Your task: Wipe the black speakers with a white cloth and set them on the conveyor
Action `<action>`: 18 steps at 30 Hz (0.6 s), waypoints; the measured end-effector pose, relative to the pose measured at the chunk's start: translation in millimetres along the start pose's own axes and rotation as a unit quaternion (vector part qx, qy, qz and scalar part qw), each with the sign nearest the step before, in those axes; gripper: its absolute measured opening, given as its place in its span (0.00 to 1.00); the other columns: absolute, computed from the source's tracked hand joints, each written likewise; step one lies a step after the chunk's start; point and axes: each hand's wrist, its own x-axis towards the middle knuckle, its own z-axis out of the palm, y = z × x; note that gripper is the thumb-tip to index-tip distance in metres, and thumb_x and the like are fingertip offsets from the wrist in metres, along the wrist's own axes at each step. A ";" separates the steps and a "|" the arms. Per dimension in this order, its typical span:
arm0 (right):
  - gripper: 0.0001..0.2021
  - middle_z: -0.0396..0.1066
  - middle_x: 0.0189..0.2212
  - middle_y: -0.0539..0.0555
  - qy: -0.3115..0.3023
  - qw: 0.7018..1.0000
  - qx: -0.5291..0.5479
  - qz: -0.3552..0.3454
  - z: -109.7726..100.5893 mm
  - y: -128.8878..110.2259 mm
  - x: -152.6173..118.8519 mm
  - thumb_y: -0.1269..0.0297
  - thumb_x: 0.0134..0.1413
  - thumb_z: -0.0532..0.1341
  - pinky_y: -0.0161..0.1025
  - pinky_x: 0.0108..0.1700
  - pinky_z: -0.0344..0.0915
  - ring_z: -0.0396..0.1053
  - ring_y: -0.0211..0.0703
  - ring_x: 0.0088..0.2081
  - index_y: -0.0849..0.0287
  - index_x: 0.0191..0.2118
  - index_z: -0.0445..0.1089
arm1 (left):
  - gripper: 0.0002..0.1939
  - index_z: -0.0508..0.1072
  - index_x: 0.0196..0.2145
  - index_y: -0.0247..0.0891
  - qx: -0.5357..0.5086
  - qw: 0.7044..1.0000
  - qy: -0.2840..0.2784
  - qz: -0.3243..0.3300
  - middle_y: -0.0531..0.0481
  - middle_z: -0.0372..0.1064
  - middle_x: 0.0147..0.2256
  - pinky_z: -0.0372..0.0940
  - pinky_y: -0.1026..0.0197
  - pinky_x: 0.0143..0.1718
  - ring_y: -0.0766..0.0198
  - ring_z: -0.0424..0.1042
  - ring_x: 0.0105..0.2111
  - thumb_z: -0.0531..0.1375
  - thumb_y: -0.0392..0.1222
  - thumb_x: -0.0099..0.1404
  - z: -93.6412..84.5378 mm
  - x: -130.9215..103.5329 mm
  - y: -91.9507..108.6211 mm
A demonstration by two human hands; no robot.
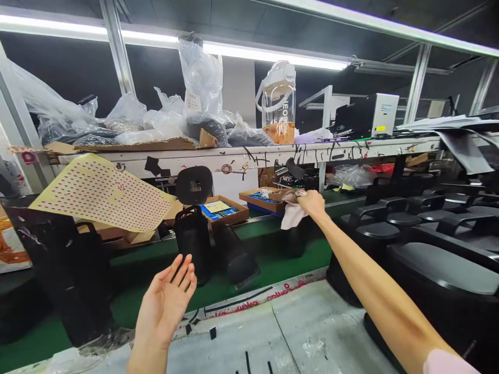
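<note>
**Right hand out on the cloth, left hand open and waiting**

The white cloth (291,214) hangs just right of the frame's centre, bunched and crumpled, its loose end drooping down over a dark upright part on the green belt (273,254). The right hand (312,202) is closed around its top, the arm stretched long from the lower right corner up toward the middle. The cloth's long axis runs roughly up and down, falling from the fist. It lies far ahead of the person, so the right hand is on it while the left hand (167,301) is well apart, low and centre-left, palm up, fingers spread, holding nothing.

Just beyond the fist sits a cardboard tray (265,197) with blue parts in it, and a second one (224,210) lies to its left. Nearer the open left hand stand two black moulded pieces (195,234), upright on the belt. A yellow sheet dotted with red (103,192) tilts across the left side. Above, a shelf holds plastic bags (198,93) and a clear water jug (278,104). Black seat-like parts (440,234) crowd the right side
</note>
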 end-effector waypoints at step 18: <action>0.14 0.77 0.32 0.51 -0.236 0.913 0.289 -0.162 -14.8 -46.5 -176.9 0.62 0.39 0.72 0.36 0.36 0.67 0.72 0.47 0.34 0.59 0.36 0.78 | 0.18 0.78 0.33 0.40 0.074 0.983 0.028 0.168 0.47 0.77 0.39 0.74 0.59 0.39 0.61 0.76 0.38 0.48 0.36 0.68 42.4 -68.0 14.7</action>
